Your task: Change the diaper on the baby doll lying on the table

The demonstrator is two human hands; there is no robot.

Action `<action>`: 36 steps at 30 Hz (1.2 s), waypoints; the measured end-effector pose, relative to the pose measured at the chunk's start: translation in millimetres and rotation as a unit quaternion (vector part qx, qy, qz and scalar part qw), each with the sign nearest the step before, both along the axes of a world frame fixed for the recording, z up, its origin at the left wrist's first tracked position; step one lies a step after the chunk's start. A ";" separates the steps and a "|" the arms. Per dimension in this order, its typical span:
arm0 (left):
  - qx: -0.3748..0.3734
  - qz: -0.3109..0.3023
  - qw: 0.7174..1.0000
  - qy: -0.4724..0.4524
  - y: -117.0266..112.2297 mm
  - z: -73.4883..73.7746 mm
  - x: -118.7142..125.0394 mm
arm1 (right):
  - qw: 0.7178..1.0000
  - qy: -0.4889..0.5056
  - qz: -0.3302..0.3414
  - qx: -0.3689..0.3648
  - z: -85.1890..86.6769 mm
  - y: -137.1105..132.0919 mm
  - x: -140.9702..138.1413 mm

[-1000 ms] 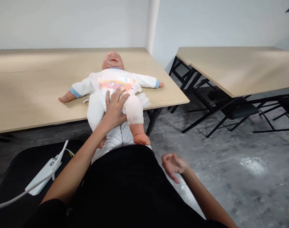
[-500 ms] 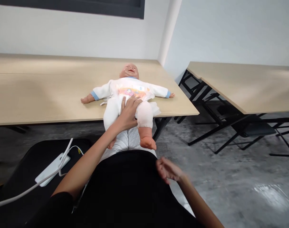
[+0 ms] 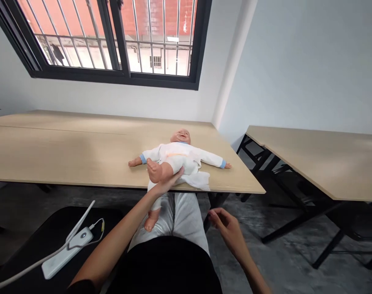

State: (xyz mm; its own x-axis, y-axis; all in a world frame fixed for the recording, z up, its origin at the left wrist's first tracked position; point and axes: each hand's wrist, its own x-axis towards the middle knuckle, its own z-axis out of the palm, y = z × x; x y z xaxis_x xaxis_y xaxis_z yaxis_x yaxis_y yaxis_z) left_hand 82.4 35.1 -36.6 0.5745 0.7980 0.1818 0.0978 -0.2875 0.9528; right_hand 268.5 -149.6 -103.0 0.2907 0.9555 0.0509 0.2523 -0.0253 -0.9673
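Note:
A baby doll (image 3: 186, 152) lies on its back at the table's front edge, in a white top with blue cuffs and white leg coverings. My left hand (image 3: 170, 184) is under one of its legs, holding that leg up with the bare foot tipped upward. The other leg hangs over the edge above my lap. A thin white cloth-like piece (image 3: 200, 180) spreads on the table beside the doll's hip. Low and to the right of the table edge, my right hand (image 3: 229, 228) is curled with thumb and fingertips together; whatever they may hold is too small to make out.
The wooden table (image 3: 82, 155) runs to the left below a barred window (image 3: 121, 77). To my left, a black chair (image 3: 36, 245) carries a white device (image 3: 68, 253) with a cable. A second table (image 3: 311, 159) stands at right, with a black folding chair (image 3: 354, 218) beneath.
My left hand has moved from the doll's front to beneath its leg, raising that leg across to the left. My right hand has come slightly forward. The view has tilted up, showing the window.

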 end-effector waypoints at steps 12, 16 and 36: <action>-0.037 -0.047 0.983 -0.176 -7.1 33.5 -0.1 | 0.986 0.135 -0.100 0.010 69.2 133.8 0.6; -0.024 -0.034 0.982 -0.184 -3.9 35.4 -2.0 | 0.979 0.160 -0.124 0.031 83.7 135.5 18.9; -0.040 -0.041 0.986 -0.156 -15.2 30.2 2.0 | 0.987 -0.139 0.014 0.079 120.0 197.9 20.4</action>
